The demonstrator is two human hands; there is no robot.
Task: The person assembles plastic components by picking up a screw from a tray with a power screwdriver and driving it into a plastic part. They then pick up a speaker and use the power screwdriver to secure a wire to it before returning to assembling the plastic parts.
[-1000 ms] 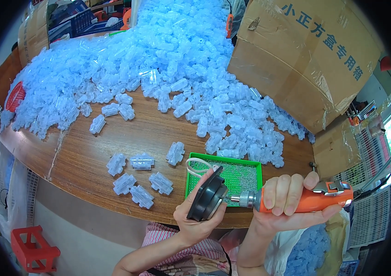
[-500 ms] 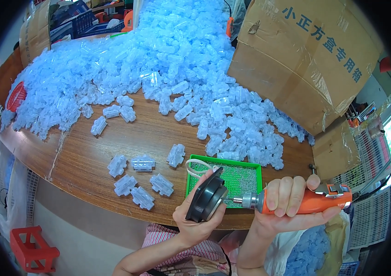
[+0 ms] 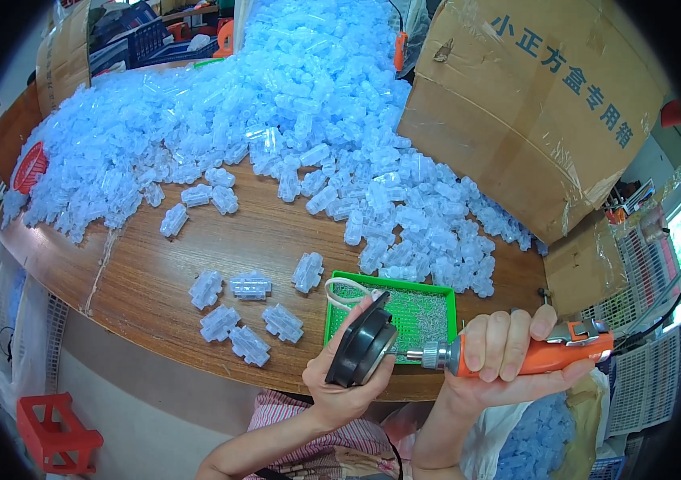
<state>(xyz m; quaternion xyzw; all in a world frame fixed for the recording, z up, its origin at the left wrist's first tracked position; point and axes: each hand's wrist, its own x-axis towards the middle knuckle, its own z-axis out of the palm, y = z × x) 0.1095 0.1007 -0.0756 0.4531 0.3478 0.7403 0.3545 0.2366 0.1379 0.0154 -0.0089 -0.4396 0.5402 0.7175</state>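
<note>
My left hand [image 3: 345,390] grips a black round part [image 3: 356,344] with a wide flange and a pale metal-looking face; its exact kind is unclear. A white cord loop [image 3: 344,291] shows beside it. My right hand [image 3: 508,352] is wrapped round an orange electric screwdriver [image 3: 552,356], held level and pointing left. Its thin bit [image 3: 398,353] reaches the face of the black part; whether a screw sits at the tip is too small to tell. Beneath and behind them lies a green tray [image 3: 451,308] with many small silvery pieces, which look like screws.
Several clear plastic blocks [image 3: 250,285] lie on the wooden table [image 3: 156,272], left of the tray. A huge heap of similar pieces [image 3: 300,96] covers the back. A cardboard box [image 3: 516,104] stands at right, a red stool [image 3: 56,436] at lower left. A bag of clear pieces [image 3: 536,440] sits lower right.
The screwdriver has dipped slightly, and its bit now meets the black part a little lower. The left hand and the black part have hardly moved.
</note>
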